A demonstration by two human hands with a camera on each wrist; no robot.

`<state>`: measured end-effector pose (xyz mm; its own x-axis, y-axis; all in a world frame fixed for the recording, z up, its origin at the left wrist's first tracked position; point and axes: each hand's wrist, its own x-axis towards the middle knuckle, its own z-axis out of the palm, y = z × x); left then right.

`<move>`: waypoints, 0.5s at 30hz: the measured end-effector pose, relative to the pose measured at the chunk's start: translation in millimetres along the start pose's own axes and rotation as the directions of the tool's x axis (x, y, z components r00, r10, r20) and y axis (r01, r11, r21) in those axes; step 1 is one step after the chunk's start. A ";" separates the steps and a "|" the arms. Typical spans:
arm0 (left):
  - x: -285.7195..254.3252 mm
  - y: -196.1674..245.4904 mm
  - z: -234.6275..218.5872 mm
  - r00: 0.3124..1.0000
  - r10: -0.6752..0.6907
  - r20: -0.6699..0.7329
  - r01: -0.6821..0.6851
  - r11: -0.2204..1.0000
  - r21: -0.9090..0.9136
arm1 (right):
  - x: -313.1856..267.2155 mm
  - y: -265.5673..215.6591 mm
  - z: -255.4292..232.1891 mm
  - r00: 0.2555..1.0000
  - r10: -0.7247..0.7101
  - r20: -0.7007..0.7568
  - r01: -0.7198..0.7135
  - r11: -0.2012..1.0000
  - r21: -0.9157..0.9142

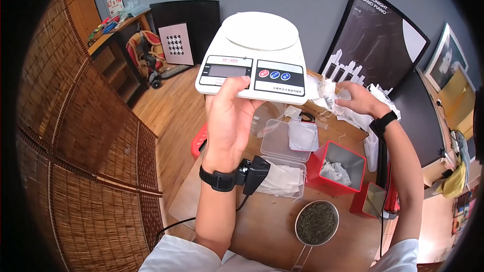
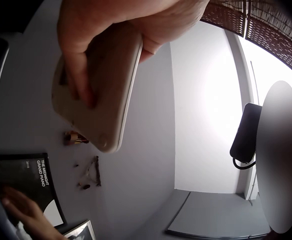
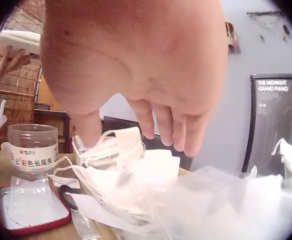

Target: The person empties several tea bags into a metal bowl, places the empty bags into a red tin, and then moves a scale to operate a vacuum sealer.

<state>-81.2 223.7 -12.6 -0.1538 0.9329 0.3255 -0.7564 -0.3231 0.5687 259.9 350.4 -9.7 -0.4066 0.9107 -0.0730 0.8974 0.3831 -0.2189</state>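
My left hand holds up a white kitchen scale, thumb on its front panel beside the display and the other fingers underneath. In the left wrist view, fingers of that hand lie against the underside of the scale. Over a cardboard box of white bags and clear plastic is my right hand, its thumb and fingers spread apart. The right wrist view shows this hand palm-on, fingers pointing down above the white bags; whether the fingertips touch them, I cannot tell.
On the wooden table are a strainer of dried leaves, a red tin holding white pouches, a smaller red tin and a clear container of white bags. A clear labelled jar stands near the box. A woven screen is at left.
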 end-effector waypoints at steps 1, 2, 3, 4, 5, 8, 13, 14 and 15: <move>-0.2 -1.8 0.6 1.000 -0.008 0.012 0.008 1.000 0.003 | -5.8 -14.4 -8.3 0.992 -0.085 -0.096 0.074 0.991 -0.109; -0.7 -3.9 2.5 1.000 -0.011 0.017 0.011 1.000 -0.001 | -8.4 -24.5 -12.2 0.992 -0.079 -0.099 0.068 0.992 -0.111; -1.5 -6.1 4.8 0.999 -0.033 0.022 0.033 0.999 -0.002 | -10.3 -34.7 -14.5 0.991 -0.076 -0.110 0.090 0.987 0.133; -2.2 -8.2 7.3 0.998 -0.055 0.027 0.055 0.998 -0.003 | -12.4 -48.7 -16.8 0.990 -0.071 -0.122 0.111 0.923 0.368; -3.1 -10.4 10.0 0.998 -0.062 0.034 0.062 0.998 -0.006 | -18.7 -67.0 -14.8 0.990 -0.076 -0.118 0.134 0.765 0.630; -7.3 -19.5 17.7 0.993 -0.105 0.048 0.106 0.994 -0.012 | -34.9 -106.0 -17.7 0.994 -0.103 -0.024 0.065 0.414 0.908; -7.7 -26.9 22.6 0.985 -0.154 0.083 0.155 0.988 -0.008 | -46.2 -134.1 -17.4 0.997 -0.075 -0.004 0.018 0.200 0.980; -7.4 -27.1 23.1 0.984 -0.157 0.084 0.159 0.987 -0.010 | -48.3 -137.3 -18.1 0.999 -0.034 -0.007 0.010 0.107 0.994; -7.3 -27.0 23.6 0.982 -0.162 0.102 0.164 0.986 -0.010 | -49.7 -134.8 -21.7 0.996 -0.084 0.013 -0.009 0.044 0.999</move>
<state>-44.7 221.9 -12.5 0.0363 0.9518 0.3044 -0.7778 -0.1644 0.6067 162.9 256.8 44.6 -0.4827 0.8732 -0.0669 -0.1282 -0.1460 -0.9809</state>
